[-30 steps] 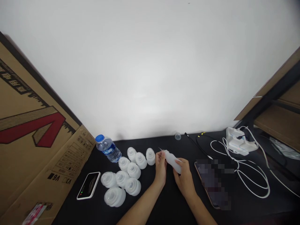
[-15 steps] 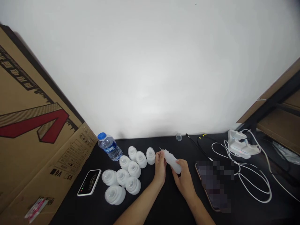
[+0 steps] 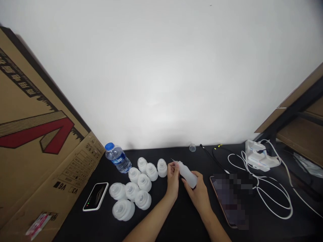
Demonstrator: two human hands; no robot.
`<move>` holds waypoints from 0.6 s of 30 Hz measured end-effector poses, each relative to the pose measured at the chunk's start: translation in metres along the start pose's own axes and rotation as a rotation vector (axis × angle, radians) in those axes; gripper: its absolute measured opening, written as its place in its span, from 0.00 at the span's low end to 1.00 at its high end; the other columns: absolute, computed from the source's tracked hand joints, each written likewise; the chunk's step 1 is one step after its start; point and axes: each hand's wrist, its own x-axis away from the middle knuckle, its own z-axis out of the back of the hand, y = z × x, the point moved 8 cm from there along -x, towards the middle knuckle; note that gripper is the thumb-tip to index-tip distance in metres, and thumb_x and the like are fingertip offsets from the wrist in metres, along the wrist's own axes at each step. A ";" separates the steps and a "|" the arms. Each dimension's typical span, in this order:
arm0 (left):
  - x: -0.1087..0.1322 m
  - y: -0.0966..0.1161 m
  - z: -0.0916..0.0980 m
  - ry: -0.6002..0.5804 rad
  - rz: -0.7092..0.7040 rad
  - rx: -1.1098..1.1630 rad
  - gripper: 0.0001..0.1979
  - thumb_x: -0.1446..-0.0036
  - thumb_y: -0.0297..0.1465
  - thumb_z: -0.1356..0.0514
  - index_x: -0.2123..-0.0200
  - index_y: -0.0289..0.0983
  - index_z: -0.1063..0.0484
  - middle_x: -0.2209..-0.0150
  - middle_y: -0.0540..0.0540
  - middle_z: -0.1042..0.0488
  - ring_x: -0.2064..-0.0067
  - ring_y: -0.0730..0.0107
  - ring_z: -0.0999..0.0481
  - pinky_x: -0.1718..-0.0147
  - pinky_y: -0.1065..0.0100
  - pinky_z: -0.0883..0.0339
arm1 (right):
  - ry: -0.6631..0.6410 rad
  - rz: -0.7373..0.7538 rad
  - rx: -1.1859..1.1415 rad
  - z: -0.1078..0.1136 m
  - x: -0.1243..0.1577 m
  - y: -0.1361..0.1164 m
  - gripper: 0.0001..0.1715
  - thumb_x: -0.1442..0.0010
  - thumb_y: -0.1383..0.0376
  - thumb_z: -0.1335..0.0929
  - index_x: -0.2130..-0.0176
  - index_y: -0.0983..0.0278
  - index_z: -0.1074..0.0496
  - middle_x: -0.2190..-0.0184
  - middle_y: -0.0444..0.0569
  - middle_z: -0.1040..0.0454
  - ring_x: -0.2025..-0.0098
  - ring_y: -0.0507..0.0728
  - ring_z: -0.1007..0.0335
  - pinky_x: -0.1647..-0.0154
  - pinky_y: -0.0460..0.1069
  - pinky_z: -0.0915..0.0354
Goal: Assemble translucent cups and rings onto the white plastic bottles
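Between my hands, a translucent white squeeze bottle (image 3: 188, 176) lies tilted, its thin pointed tip toward the upper left. My left hand (image 3: 173, 179) pinches the bottle's neck end, just below the tip. Around the lower body, near the base, my right hand (image 3: 198, 191) is closed, thumb on the near side and fingers on the far side. To the left of my left hand stand several whitish bottles with clear domed tops, the nearest being a single bottle (image 3: 162, 168). A larger one (image 3: 123, 210) is at the front of that group.
A blue-capped water bottle (image 3: 118, 158) and a white-framed device (image 3: 96, 196) are on the left, beside a cardboard box (image 3: 50, 168). A small clear cap (image 3: 192, 147) lies by the wall. On the right are a phone (image 3: 222, 201), white cables (image 3: 272, 210) and a power strip (image 3: 262, 156).
The squeeze bottle's base has shifted slightly right and down, and my right thumb has moved a little left, away from its side. Both hands still hold it; the surrounding things stay put.
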 end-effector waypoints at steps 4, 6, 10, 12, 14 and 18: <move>0.000 0.000 -0.002 -0.019 0.024 0.038 0.23 0.40 0.51 0.28 0.54 0.41 0.26 0.57 0.47 0.23 0.55 0.65 0.23 0.52 0.64 0.29 | 0.041 0.067 -0.038 0.002 -0.001 -0.006 0.25 0.31 0.47 0.29 0.46 0.62 0.32 0.53 0.58 0.21 0.55 0.65 0.17 0.56 0.56 0.22; 0.001 -0.001 -0.003 -0.038 0.045 0.040 0.23 0.39 0.50 0.28 0.52 0.41 0.25 0.56 0.46 0.22 0.54 0.64 0.22 0.52 0.64 0.28 | 0.010 0.028 -0.004 0.003 0.000 -0.004 0.24 0.31 0.46 0.29 0.48 0.61 0.30 0.56 0.55 0.20 0.58 0.65 0.17 0.60 0.54 0.23; 0.000 0.000 -0.005 -0.050 0.058 0.041 0.23 0.40 0.49 0.27 0.52 0.40 0.23 0.55 0.45 0.21 0.54 0.64 0.22 0.51 0.64 0.28 | -0.073 -0.001 0.078 0.001 0.002 -0.003 0.21 0.28 0.45 0.33 0.57 0.59 0.29 0.68 0.48 0.21 0.67 0.64 0.18 0.66 0.52 0.28; -0.001 0.000 -0.004 -0.034 0.066 0.041 0.24 0.42 0.50 0.26 0.52 0.40 0.23 0.55 0.45 0.21 0.54 0.64 0.21 0.52 0.64 0.28 | -0.095 -0.013 0.095 -0.002 0.002 -0.001 0.22 0.29 0.45 0.33 0.52 0.59 0.28 0.66 0.49 0.20 0.67 0.64 0.17 0.68 0.52 0.28; -0.002 0.000 -0.003 -0.011 0.074 0.044 0.26 0.43 0.52 0.26 0.52 0.40 0.24 0.56 0.45 0.21 0.56 0.64 0.21 0.55 0.64 0.28 | -0.080 -0.011 0.093 -0.003 0.002 -0.001 0.29 0.33 0.45 0.29 0.43 0.61 0.31 0.58 0.53 0.18 0.62 0.65 0.16 0.66 0.52 0.26; -0.003 0.000 -0.002 0.007 0.072 0.054 0.26 0.43 0.53 0.27 0.52 0.41 0.23 0.56 0.45 0.21 0.56 0.63 0.21 0.55 0.63 0.28 | -0.093 -0.018 0.084 -0.005 0.002 -0.002 0.25 0.33 0.46 0.29 0.48 0.61 0.32 0.57 0.54 0.18 0.62 0.65 0.16 0.65 0.52 0.26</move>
